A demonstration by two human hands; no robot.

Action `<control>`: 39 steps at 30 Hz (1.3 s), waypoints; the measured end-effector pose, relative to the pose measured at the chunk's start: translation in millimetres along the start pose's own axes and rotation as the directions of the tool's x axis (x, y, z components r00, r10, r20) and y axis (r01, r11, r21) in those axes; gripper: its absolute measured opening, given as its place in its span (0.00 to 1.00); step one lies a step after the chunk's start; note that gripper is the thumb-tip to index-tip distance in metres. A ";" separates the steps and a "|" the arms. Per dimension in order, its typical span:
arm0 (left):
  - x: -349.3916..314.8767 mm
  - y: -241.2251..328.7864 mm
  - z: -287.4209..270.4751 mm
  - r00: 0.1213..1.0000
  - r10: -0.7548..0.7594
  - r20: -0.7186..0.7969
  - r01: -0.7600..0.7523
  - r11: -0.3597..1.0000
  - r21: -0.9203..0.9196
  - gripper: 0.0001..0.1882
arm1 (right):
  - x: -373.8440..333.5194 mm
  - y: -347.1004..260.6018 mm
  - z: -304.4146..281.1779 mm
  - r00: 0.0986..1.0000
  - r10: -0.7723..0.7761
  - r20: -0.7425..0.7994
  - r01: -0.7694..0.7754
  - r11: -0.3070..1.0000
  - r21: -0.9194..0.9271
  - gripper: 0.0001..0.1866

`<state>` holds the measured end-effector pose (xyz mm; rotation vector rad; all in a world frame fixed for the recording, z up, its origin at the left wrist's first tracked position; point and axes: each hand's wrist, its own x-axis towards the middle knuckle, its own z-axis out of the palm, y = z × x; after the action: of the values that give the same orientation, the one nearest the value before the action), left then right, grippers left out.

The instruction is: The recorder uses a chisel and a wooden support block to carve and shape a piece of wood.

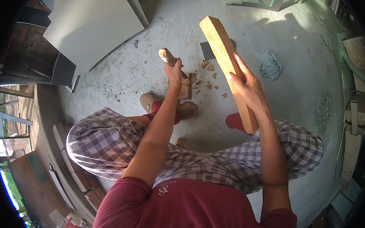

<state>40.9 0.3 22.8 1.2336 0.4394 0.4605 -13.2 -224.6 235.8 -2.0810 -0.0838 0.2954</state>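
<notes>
My left hand (174, 73) is closed around a chisel, gripping it just under its thick wooden handle (166, 55). Its dark blade slants down to a small chipped wood block (185, 90) on the floor. In my right hand (251, 92) is a long squared wooden bar (224, 48), tilted with its far end up and left. Thumb and fingers press on the bar's sides, and its near end is by my right knee. Wood chips (211, 68) lie scattered between the two hands. Another brown wood piece (187, 110) sits by my left foot.
A dark flat block (207, 51) lies partly behind the bar. A crumpled pale cloth (270, 65) is on the floor to the right. Large grey panels (96, 25) lean at the far left. Glass strips (256, 4) lie at the far edge, and a hose (352, 59) runs along the right side.
</notes>
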 end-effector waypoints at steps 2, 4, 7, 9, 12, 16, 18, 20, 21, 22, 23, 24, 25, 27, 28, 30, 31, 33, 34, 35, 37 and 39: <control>-2.6 3.4 2.8 1.000 -0.003 0.013 0.003 1.000 0.009 0.08 | 0.9 1.5 0.2 1.000 0.009 -0.002 -0.009 1.000 -0.018 0.34; -5.7 5.4 6.4 1.000 -0.011 0.017 0.010 1.000 0.022 0.06 | 2.4 4.4 1.5 1.000 0.007 -0.003 -0.007 1.000 -0.025 0.34; -3.9 4.5 5.8 0.999 -0.017 0.031 0.017 1.000 0.020 0.06 | 2.4 0.2 2.4 0.999 0.032 0.029 -0.032 0.999 0.000 0.33; -3.5 4.2 4.7 0.999 -0.027 0.036 0.025 0.999 0.044 0.06 | 2.7 0.3 3.7 0.996 0.062 0.063 -0.064 0.997 0.031 0.33; -3.5 4.1 3.9 0.998 -0.035 0.051 0.032 0.998 0.050 0.06 | 3.7 4.3 4.7 1.000 0.008 0.006 -0.008 0.999 -0.053 0.34; -6.4 6.1 4.9 0.998 -0.037 0.046 0.034 0.996 0.077 0.06 | 3.8 2.0 3.8 1.000 0.023 0.003 -0.023 0.998 -0.067 0.34; -7.4 7.8 6.7 0.997 -0.034 0.062 0.029 0.997 0.078 0.06 | 4.3 2.9 3.6 0.999 0.048 0.008 -0.047 0.997 -0.063 0.34; -7.1 7.6 7.8 0.996 -0.028 0.080 0.022 0.997 0.076 0.06 | 4.2 4.4 3.1 0.999 0.050 0.012 -0.050 0.997 -0.053 0.35; -6.1 7.6 8.7 0.995 -0.018 0.102 0.008 0.995 0.096 0.06 | 4.3 5.1 3.3 0.999 0.051 0.012 -0.050 0.997 -0.052 0.35; -4.9 5.9 8.1 0.992 -0.009 0.123 -0.006 0.993 0.116 0.06 | 4.6 5.7 4.0 0.999 0.047 0.013 -0.046 0.998 -0.043 0.35; -4.6 4.2 7.1 0.992 -0.008 0.122 -0.006 0.993 0.117 0.06 | 4.7 6.0 4.6 0.999 0.043 0.014 -0.042 0.999 -0.035 0.35; -4.9 2.5 5.8 0.991 -0.003 0.130 -0.015 0.990 0.138 0.06 | 4.7 6.0 5.2 0.999 0.042 0.015 -0.041 0.999 -0.034 0.35; -5.6 2.6 6.2 0.990 0.000 0.139 -0.022 0.987 0.159 0.07 | 4.8 6.4 5.3 0.999 0.032 0.011 -0.032 0.999 -0.037 0.35; -7.5 2.8 6.4 0.987 -0.029 0.157 0.005 0.989 0.148 0.07 | 4.7 7.4 6.0 1.000 0.022 0.008 -0.022 0.999 -0.039 0.35; -8.9 4.9 9.4 0.983 -0.057 0.177 0.034 0.991 0.133 0.07 | 4.6 8.6 5.1 1.000 0.018 0.000 -0.018 0.999 -0.044 0.35; -10.4 8.9 15.7 0.975 -0.075 0.210 0.043 0.987 0.153 0.06 | 4.4 9.8 2.7 1.000 0.016 -0.011 -0.016 0.999 -0.052 0.35; -10.4 9.6 14.9 0.968 -0.089 0.235 0.047 0.983 0.179 0.06 | 4.6 8.4 3.4 1.000 0.025 -0.002 -0.025 0.999 -0.033 0.35; -0.7 9.4 15.9 0.946 -0.100 0.308 0.036 0.978 0.205 0.07 | 4.9 5.7 3.4 0.999 0.035 0.007 -0.035 0.999 -0.015 0.35; 2.3 9.8 18.0 0.918 -0.113 0.381 0.025 0.973 0.229 0.08 | 5.4 4.3 2.5 0.999 0.034 -0.003 -0.034 0.999 -0.030 0.35; 2.1 9.5 19.5 0.917 -0.115 0.383 0.027 0.973 0.228 0.08 | 5.3 3.6 1.8 0.999 0.033 -0.013 -0.033 0.998 -0.044 0.35; 3.4 8.1 22.3 0.851 -0.193 0.489 0.047 0.955 0.294 0.09 | 4.7 3.6 0.7 0.998 0.058 -0.013 -0.058 0.997 -0.044 0.35; 4.3 5.3 22.3 0.850 -0.209 0.484 0.057 0.949 0.311 0.10 | 5.4 4.3 0.4 0.997 0.080 -0.012 -0.081 0.996 -0.044 0.35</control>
<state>56.3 -13.5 33.7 1.5334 0.1309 -0.0704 -8.4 -225.5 230.9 -2.1333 -0.0002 0.3341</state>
